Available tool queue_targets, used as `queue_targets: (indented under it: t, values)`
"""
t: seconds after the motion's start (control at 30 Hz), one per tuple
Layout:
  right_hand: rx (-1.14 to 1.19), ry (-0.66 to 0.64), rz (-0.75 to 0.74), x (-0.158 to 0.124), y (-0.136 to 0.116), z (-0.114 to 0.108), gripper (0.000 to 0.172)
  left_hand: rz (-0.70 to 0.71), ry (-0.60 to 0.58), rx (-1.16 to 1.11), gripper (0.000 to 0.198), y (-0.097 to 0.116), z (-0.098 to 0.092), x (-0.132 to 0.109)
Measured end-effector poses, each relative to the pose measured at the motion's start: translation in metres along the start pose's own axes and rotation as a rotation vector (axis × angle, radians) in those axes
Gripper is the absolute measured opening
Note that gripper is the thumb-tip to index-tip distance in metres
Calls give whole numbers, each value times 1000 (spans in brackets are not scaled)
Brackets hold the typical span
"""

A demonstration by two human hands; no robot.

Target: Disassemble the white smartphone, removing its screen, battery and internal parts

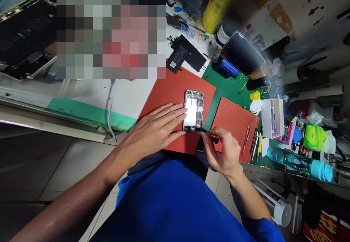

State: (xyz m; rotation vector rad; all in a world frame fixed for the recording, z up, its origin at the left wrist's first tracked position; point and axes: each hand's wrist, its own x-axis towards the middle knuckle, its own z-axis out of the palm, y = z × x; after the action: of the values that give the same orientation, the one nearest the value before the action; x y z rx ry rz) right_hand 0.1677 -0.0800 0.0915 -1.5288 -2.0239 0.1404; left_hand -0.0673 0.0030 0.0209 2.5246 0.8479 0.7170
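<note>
An opened phone chassis [194, 110] lies face up on a red mat [175, 89], its bare metal interior and small boards showing. My left hand [155, 129] lies flat on the mat with fingers stretched out, fingertips pressed against the phone's left side. My right hand [221, 151] is closed in a pinch round a thin metal tool [209, 135], tweezers by the look of it. The tool's tip touches the phone's near bottom edge.
A second red mat [235, 121] lies to the right on a green mat [232, 87], with tweezers and pens [254, 143] beside it. A loose battery [179, 54], a dark phone [242, 52], a yellow can [218, 3], a white box [272, 118] and a blue bottle [300, 163] crowd the bench.
</note>
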Motion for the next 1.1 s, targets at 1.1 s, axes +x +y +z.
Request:
queue_targets:
  t: [1.1]
  values:
    - [723, 744, 985, -91, 30, 23, 32, -69, -349, -326, 29, 50, 47, 140]
